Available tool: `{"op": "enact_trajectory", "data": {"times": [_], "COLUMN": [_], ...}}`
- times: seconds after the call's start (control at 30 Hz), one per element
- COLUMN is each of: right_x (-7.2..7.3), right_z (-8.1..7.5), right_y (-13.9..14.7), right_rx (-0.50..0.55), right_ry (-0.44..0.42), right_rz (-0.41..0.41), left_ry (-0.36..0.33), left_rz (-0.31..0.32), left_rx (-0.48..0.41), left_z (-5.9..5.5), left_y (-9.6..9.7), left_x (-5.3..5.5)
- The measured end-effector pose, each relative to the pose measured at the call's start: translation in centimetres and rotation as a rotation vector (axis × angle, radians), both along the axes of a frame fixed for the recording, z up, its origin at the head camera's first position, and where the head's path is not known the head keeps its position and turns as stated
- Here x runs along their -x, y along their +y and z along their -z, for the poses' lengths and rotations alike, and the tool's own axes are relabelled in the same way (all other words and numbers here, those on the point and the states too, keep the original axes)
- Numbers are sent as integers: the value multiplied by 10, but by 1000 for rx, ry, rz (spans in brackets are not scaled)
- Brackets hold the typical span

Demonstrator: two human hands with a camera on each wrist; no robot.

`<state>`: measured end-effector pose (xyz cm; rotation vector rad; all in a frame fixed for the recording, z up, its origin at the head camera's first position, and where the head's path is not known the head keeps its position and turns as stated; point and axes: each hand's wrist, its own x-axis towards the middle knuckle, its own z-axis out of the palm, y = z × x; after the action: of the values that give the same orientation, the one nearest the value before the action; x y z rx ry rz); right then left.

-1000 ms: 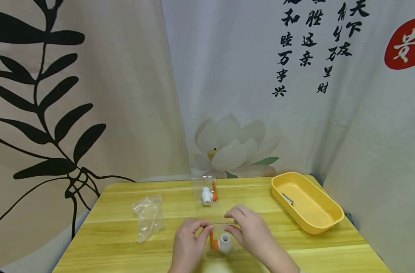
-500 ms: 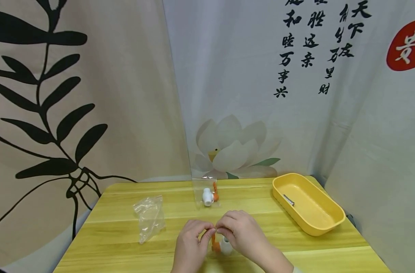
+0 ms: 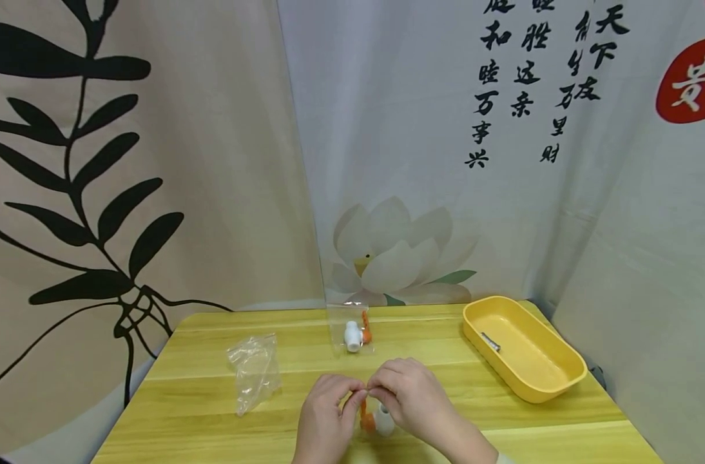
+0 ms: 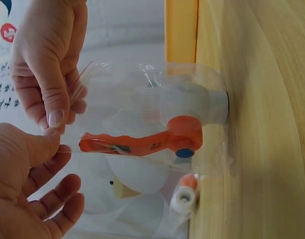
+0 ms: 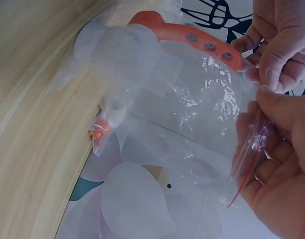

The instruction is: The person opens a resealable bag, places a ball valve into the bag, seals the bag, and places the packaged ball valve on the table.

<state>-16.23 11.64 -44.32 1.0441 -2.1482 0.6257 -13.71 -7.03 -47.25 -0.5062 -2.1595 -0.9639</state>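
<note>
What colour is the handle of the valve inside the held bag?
Orange handle; the left wrist view shows it best.

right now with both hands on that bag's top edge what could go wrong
1. Both hands, left hand and right hand, pinch only the top edge of the clear bag; a slipped strip could leave the zip part open.
2. The valve hangs low in the bag with its orange handle pointing up toward the pinched edge, so it may snag or stretch the thin film.
3. The bag's bottom rests on the table, so tugging could drag it.
</note>
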Motion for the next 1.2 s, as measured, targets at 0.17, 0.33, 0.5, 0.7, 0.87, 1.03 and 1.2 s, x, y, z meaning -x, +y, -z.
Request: {"op": "enact_trajectory", "data": {"times": [0.17, 0.33, 0.5, 0.7, 0.87, 1.03, 1.2], "right_x": [1, 0, -1, -2, -3, -5, -5], "right_z": [0, -1, -1, -1, -2, -1, -2], "right_y": [-1, 0, 1, 0, -2, -2, -1], "right_rx": [7, 12, 12, 12, 22, 25, 25], "right_ry": [-5, -57, -143, -190, -187, -221, -259], "right_rz": [5, 16, 30, 42, 52, 65, 64], "left_ry": [12, -13, -123, -254, -259, -200, -129], "left_rz": [-9, -37, -58, -55, -36, -36, -39], "left_rx": [0, -15, -14, 6, 24, 41, 62], "left_z": [0, -1, -4, -8, -7, -4, -1], "left_y": [1, 0, 1, 2, 3, 3, 4], "left_x": [1, 1, -1, -4, -3, -3, -3]}}
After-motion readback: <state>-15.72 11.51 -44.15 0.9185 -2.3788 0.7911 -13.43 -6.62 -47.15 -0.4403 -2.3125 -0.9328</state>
